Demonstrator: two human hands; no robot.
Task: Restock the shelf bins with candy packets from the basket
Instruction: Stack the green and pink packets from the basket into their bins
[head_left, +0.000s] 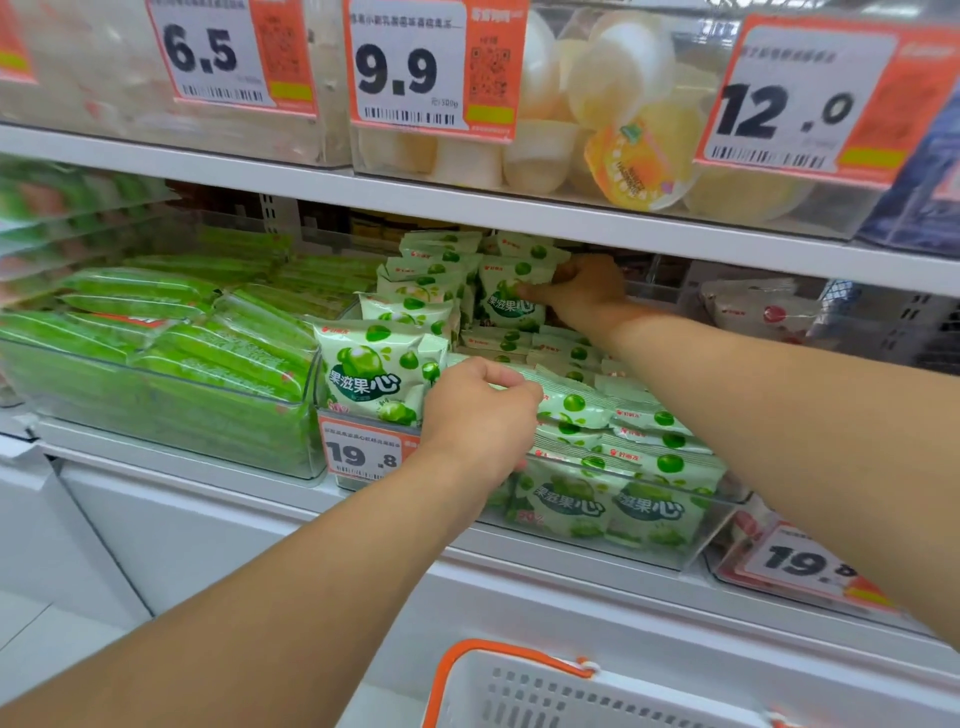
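Note:
A clear shelf bin (696, 540) on the middle shelf holds several pale green candy packets printed with green fruit. My right hand (584, 291) reaches deep into the bin and pinches an upright packet (506, 304) near the back. My left hand (480, 413) is at the bin's front, fingers curled on the edge of a flat-lying packet (571, 400). More packets stand upright at the front left (369, 371). The white basket with an orange handle (519, 686) sits below at the bottom edge; its inside is out of view.
A neighbouring clear bin (156, 405) to the left holds long bright green packs. Another bin (753, 306) with red-marked packets stands at the right. The upper shelf (467, 202) overhangs closely, carrying jelly cups (613, 119) and price tags. A 19.8 tag (363, 452) hangs on the bin front.

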